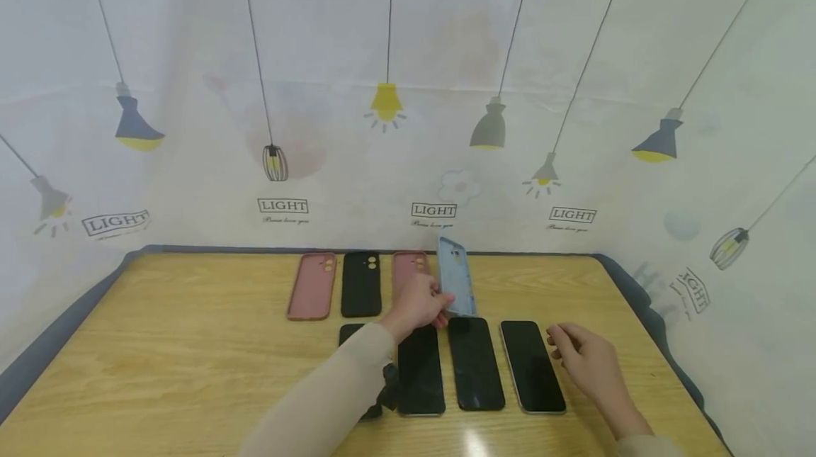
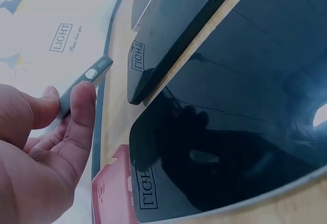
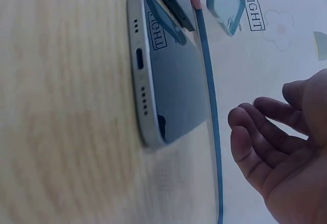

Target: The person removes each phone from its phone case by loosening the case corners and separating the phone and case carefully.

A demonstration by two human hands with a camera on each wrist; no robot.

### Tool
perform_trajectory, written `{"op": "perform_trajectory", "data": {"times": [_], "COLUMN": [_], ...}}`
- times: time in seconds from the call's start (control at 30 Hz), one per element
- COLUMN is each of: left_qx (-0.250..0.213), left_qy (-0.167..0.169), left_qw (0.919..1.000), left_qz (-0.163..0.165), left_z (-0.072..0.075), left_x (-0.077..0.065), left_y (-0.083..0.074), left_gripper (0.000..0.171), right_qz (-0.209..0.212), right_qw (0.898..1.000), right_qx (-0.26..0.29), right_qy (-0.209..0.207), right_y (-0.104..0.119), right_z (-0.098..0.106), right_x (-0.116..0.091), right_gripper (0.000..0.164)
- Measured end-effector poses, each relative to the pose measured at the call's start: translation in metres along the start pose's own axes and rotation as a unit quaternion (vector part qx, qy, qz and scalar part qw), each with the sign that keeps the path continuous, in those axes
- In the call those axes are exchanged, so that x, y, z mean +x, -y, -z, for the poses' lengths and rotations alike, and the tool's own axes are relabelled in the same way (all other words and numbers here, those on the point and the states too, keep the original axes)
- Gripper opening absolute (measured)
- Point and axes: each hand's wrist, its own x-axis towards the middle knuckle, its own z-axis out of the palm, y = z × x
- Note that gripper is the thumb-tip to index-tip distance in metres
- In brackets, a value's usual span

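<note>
My left hand (image 1: 417, 301) pinches a light blue phone case (image 1: 455, 276) by its lower left edge. The case stands tilted up over the table's back part, its hollow inside and camera cutout showing. In the left wrist view, thumb and fingers grip the case (image 2: 87, 78) seen edge-on. A pink phone case (image 1: 409, 264) lies partly hidden behind that hand. My right hand (image 1: 589, 361) has loosely bent fingers and holds nothing, just right of a silver-edged phone (image 1: 534, 366). That phone (image 3: 176, 76) lies screen up, its charging port end showing in the right wrist view.
Another pink case (image 1: 311, 285) and a black case (image 1: 361, 285) lie in the back row. In front of them are a black phone (image 1: 477, 365), a second phone (image 1: 421, 379) and one mostly under my left sleeve (image 1: 325, 393). A lamp-printed cloth (image 1: 357, 181) stands behind the wooden table (image 1: 191, 343).
</note>
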Motion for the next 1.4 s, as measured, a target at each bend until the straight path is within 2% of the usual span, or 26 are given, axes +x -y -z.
{"op": "perform_trajectory", "data": {"times": [0.23, 0.43, 0.57, 0.77, 1.1, 1.4], "left_qx": [0.015, 0.048, 0.065, 0.074, 0.076, 0.150], "left_qy": [-0.001, -0.002, -0.001, -0.007, -0.039, -0.068], "left_qw": [0.9995, 0.9977, 0.9959, 0.9948, 0.9949, 0.9832], "left_qz": [0.026, 0.049, 0.063, 0.069, 0.053, 0.079], "left_z": [-0.002, -0.004, -0.004, -0.005, -0.011, -0.020], "left_x": [0.008, 0.018, 0.023, 0.025, 0.026, 0.032], "left_y": [-0.002, -0.003, -0.002, -0.001, -0.001, -0.001], "left_gripper": [0.023, 0.027, 0.030, 0.030, 0.024, 0.036], "right_qz": [0.020, 0.038, 0.036, 0.029, 0.044, 0.040], "right_qw": [1.000, 0.999, 0.999, 0.999, 0.999, 0.999], "right_qx": [-0.006, -0.007, -0.006, -0.014, -0.006, -0.002], "right_qy": [-0.016, -0.036, -0.034, -0.025, -0.021, -0.020], "right_y": [0.004, 0.010, 0.014, 0.017, 0.021, 0.025], "right_z": [-0.007, -0.010, -0.012, -0.017, -0.024, -0.026], "right_x": [0.007, 0.008, 0.010, 0.015, 0.017, 0.017], "right_gripper": [0.030, 0.025, 0.026, 0.027, 0.026, 0.025]}}
